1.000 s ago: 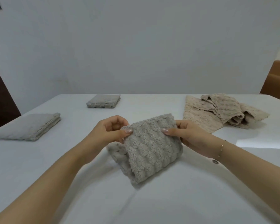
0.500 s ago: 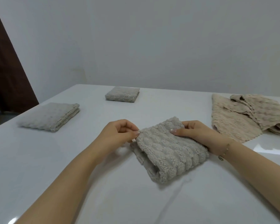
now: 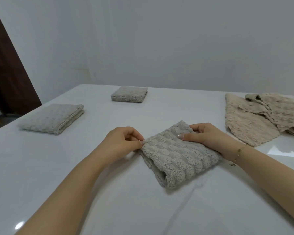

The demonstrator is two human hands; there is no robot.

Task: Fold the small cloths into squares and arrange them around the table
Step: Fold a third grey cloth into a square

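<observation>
Head view: we see a folded grey cloth [image 3: 178,155] lying mid-surface [image 3: 75,167], the left hand [image 3: 120,143] pinching its left corner and the right hand [image 3: 209,138] clasping its far right edge. Two folded cloths lie apart, one far left [image 3: 53,117], one far centre [image 3: 129,94]. Unfolded beige cloths [image 3: 261,116] are heaped far right.

On the table [image 3: 41,167], a folded cloth [image 3: 178,155] lies at frame centre between the left hand [image 3: 120,143] and right hand [image 3: 209,138]; two folded squares [image 3: 53,118] [image 3: 129,94] sit upper left, unfolded cloths [image 3: 261,119] upper right
</observation>
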